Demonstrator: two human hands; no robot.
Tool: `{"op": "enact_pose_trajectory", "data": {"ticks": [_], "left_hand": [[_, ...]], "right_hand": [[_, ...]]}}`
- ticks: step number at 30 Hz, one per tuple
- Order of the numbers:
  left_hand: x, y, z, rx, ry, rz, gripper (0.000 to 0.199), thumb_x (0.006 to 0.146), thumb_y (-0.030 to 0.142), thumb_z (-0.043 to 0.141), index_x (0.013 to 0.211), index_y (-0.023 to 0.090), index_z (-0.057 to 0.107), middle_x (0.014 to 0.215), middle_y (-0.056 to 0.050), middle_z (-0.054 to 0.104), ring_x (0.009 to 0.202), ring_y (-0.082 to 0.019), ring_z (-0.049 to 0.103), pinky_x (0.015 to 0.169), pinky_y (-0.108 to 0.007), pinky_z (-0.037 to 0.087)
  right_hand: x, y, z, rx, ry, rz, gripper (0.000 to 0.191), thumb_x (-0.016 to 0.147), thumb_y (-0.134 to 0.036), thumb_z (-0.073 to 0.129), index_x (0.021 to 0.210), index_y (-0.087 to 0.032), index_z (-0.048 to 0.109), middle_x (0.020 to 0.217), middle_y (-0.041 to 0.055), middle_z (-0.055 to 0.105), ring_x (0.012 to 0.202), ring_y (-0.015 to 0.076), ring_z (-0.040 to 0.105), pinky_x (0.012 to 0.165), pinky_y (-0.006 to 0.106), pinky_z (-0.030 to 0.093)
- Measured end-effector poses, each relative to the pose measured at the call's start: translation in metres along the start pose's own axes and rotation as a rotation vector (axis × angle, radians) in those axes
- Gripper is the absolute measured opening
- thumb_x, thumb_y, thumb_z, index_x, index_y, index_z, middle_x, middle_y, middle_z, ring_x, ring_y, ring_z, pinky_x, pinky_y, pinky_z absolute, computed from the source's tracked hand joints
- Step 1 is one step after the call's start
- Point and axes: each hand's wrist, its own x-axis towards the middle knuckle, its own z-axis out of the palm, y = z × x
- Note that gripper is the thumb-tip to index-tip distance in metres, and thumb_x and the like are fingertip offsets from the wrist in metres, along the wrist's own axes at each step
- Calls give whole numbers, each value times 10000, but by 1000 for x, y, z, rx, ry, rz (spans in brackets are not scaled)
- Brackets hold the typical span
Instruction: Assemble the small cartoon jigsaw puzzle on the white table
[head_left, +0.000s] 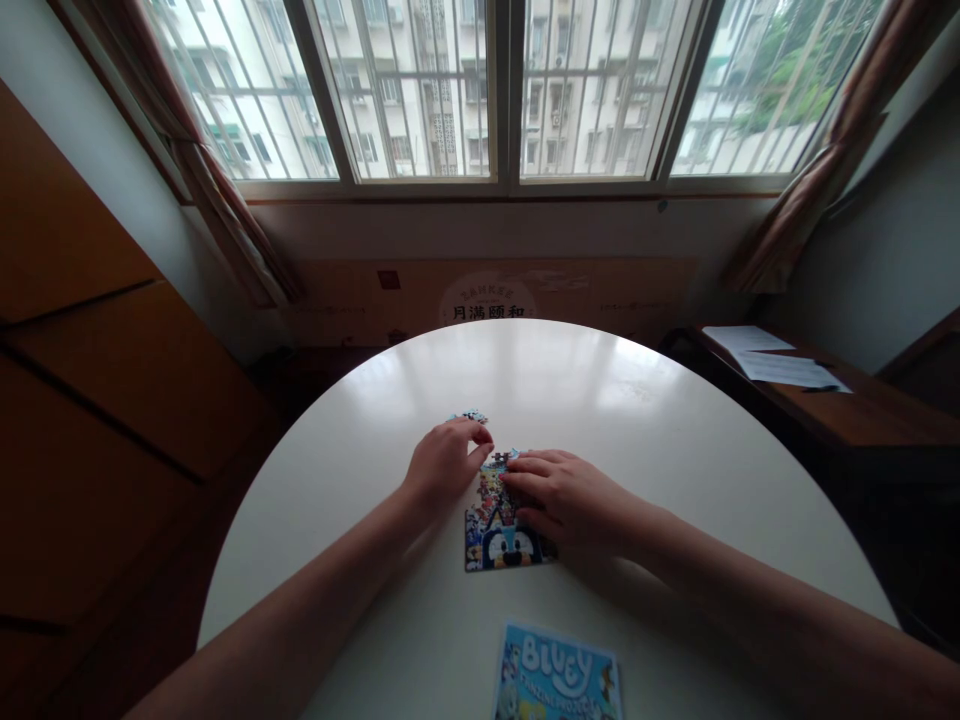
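A partly assembled jigsaw puzzle [493,515] lies on the white round table, showing a blue cartoon dog's face along its near edge and small, many-coloured figures above. My right hand [566,495] rests palm down over its right side, fingers stretched out and covering part of the picture. At the puzzle's upper left, my left hand [448,458] has its thumb and fingertips curled together in a pinch; whatever may be between them is too small to make out. Just beyond that hand sits a small heap of loose puzzle pieces [472,415], partly hidden by the fingers.
Nearer to me on the table [337,430] lies a light-blue card or booklet marked "Bluey" [559,675], cut off by the frame. Papers [787,368] and a pen lie on a brown desk [885,410] at the right. A wooden cabinet [90,430] stands left; barred windows are ahead.
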Motion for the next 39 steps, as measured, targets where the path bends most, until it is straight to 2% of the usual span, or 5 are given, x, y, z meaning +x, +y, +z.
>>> {"op": "enact_pose_trajectory", "data": {"ticks": [5, 12, 26, 34, 39], "left_hand": [[1, -4, 2, -6, -23, -22, 146, 899, 288, 642, 955, 225, 760, 1056, -43, 738, 938, -222, 675, 869, -386, 515], [0, 1, 8, 9, -29, 30, 144, 892, 270, 630, 844, 226, 759, 990, -39, 727, 910, -218, 665, 855, -378, 510], [3, -4, 12, 4, -30, 21, 143, 900, 258, 628, 836, 209, 747, 978, -51, 715, 903, -221, 657, 872, -383, 510], [7, -11, 5, -35, -48, 243, 113, 901, 197, 644, 845, 221, 740, 959, -29, 710, 895, -184, 657, 823, -320, 511], [7, -10, -4, 7, 46, 325, 145, 937, 232, 604, 886, 217, 739, 979, -46, 719, 920, -193, 660, 818, -323, 515]], "right_hand": [[-1, 0, 0, 4, -12, 7, 373, 983, -318, 545, 1335, -218, 612, 1379, 71, 626, 1241, 254, 600, 1080, 473, 470], [0, 2, 2, 32, -3, -10, 388, 987, -328, 544, 1362, -239, 594, 1392, 62, 619, 1254, 243, 595, 1110, 482, 444], [1, -2, -2, 27, -24, 8, 360, 990, -319, 541, 1328, -221, 617, 1365, 80, 635, 1244, 247, 601, 1098, 476, 450], [0, -4, -2, 8, -28, 21, 366, 1001, -321, 519, 1343, -226, 610, 1396, 78, 615, 1276, 251, 584, 1109, 480, 442], [0, -4, -2, 16, -21, 12, 376, 1010, -319, 506, 1361, -221, 598, 1391, 82, 619, 1286, 254, 578, 1123, 488, 428]]}}
